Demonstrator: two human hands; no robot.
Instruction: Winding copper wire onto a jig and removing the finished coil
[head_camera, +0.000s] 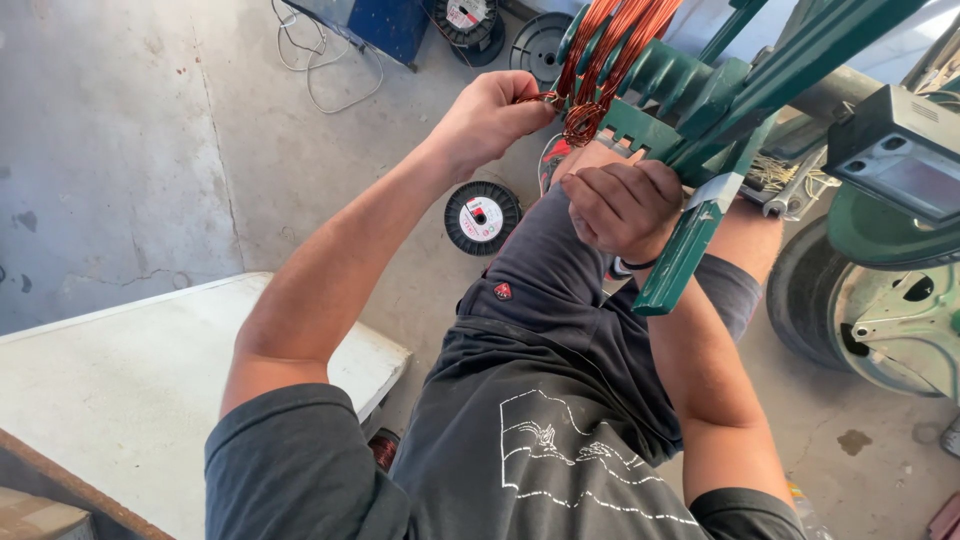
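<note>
The left hand (490, 115) is closed in a fist-like pinch on a loose end of the copper wire (605, 55), right where the strands gather into a small tangled knot at the lower edge of the winding. The right hand (622, 205) is curled shut around the green stepped winding frame (680, 85), gripping it just below the wire; its fingertips are tucked under and cannot be seen. The two hands sit close together, the wire knot between them.

The copper wire runs in several bundles over the frame's steps and leaves the picture at the top edge, so its full length is hidden. A green bar (685, 255) drops from the frame past the right wrist.

Below the hands, on the concrete floor (130, 150), lies a black spool (482, 217) with a white label. Two more spools (505, 30) are cut off at the top, beside a blue box. A white table (130, 380) stands at lower left. At right, a green machine (890, 250) is only partly in view.
</note>
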